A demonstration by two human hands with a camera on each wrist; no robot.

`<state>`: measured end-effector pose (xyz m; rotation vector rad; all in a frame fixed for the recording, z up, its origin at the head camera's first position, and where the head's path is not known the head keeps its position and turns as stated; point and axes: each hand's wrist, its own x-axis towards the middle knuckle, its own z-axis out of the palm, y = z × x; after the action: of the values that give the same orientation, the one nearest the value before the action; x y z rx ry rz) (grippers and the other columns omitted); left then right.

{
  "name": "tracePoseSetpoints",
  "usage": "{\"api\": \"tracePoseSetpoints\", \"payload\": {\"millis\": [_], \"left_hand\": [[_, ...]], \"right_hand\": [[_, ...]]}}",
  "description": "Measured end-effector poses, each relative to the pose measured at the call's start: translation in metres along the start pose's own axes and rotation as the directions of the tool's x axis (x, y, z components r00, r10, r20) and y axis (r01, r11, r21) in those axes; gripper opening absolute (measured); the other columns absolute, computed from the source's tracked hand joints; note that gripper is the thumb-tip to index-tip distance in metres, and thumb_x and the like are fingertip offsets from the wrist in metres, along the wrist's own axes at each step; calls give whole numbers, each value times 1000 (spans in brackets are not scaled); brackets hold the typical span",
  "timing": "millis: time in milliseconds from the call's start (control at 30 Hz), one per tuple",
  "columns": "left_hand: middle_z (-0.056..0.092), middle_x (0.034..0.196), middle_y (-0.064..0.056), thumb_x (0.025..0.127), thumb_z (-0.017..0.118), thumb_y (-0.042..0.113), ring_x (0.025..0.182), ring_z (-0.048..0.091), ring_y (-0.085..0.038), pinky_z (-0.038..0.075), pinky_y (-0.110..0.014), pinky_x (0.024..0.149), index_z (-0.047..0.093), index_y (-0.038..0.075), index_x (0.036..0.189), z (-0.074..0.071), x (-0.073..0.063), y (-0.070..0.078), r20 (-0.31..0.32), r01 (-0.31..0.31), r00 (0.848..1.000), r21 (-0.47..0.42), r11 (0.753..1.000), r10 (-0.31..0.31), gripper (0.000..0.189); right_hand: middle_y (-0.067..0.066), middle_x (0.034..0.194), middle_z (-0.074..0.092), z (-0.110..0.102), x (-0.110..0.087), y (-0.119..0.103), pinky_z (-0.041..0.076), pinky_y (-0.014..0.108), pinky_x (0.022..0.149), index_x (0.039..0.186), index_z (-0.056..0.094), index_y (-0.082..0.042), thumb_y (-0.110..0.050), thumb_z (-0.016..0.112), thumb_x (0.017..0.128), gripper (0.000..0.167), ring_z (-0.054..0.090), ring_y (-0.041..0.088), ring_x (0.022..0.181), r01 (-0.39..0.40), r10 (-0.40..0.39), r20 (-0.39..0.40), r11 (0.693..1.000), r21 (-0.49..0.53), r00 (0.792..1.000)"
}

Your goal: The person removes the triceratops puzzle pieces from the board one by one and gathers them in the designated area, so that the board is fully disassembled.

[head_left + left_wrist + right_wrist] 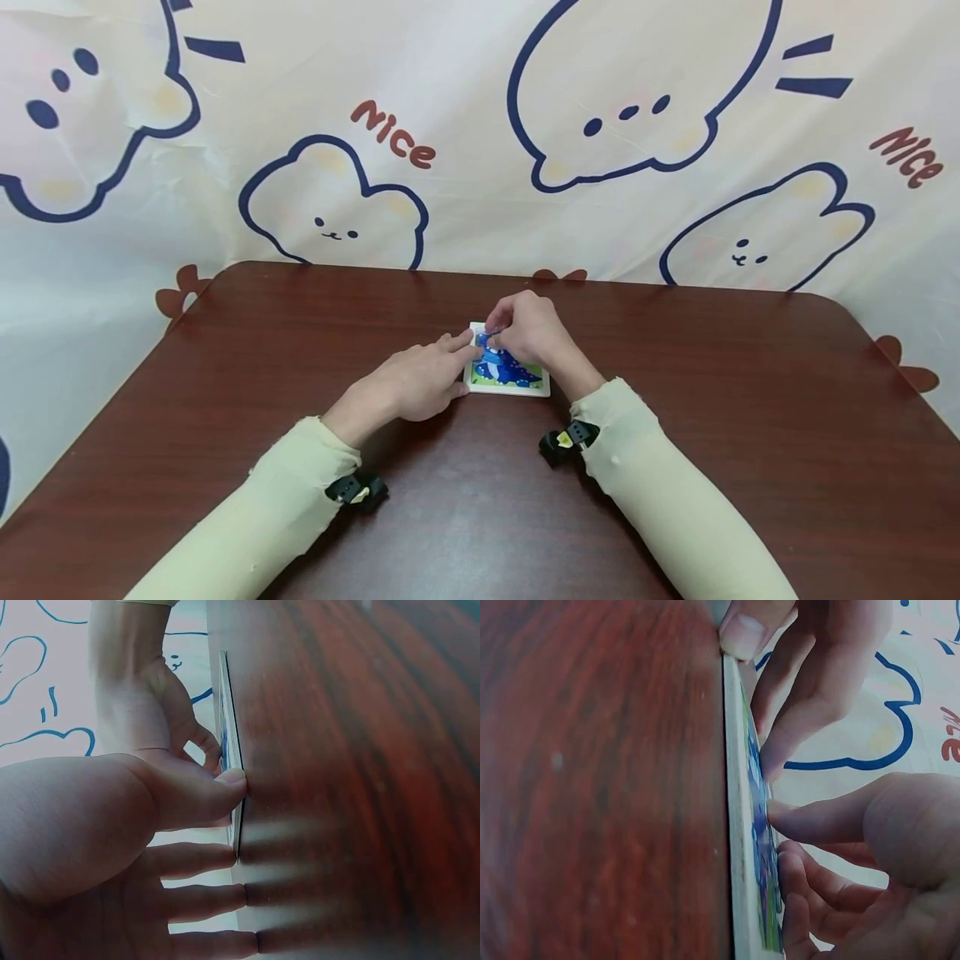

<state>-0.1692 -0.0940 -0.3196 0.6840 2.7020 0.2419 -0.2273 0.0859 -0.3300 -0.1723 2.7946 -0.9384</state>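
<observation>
In the head view we note a printed cloth [465, 67] across the top and a brown table [225, 400] below it. Left hand [416, 379], centre: fingers extended, touching the left side of the board [513, 392]. Right hand [531, 329], right of centre: fingers bent over the board's upper part; we cannot tell whether they pinch anything. Board lies flat, mid-frame, bearing a blue dinosaur [504, 369].

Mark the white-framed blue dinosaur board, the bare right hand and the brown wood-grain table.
Dinosaur board [507, 370], head view, blue printed body.
Right hand [531, 328], head view, back of hand.
Table [465, 508], head view, bare near surface.
</observation>
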Motion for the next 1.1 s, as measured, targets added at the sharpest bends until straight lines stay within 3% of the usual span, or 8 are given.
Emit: {"api": "tracePoseSetpoints", "payload": {"millis": [233,633,1100], "left_hand": [[27,177,-12,105,67,29,158,38,-40,44,-63,118,43,19,164,1,1,1,6,5,1000,1,1000,-5,64],[27,177,-12,105,67,29,158,38,-41,45,-64,117,43,19,164,2,2,0,-3,6,1000,10,1000,-6,64],[27,177,-13,106,66,28,156,42,-42,46,-63,117,43,18,164,1,1,-1,-9,2,1000,-2,1000,-2,63]], "right_hand": [[5,113,79,0,-1,4,58,44,101,111,83,-17,-17,80,95,17,65,26,114,-6,6,9,1000,-12,1000],[7,111,77,-2,1,5,58,44,97,112,83,-16,-13,79,95,17,65,26,108,37,-36,32,999,-31,999],[7,106,71,1,2,2,57,41,94,110,80,-13,-8,77,95,16,62,26,104,2,-2,13,1000,23,1000]]}}
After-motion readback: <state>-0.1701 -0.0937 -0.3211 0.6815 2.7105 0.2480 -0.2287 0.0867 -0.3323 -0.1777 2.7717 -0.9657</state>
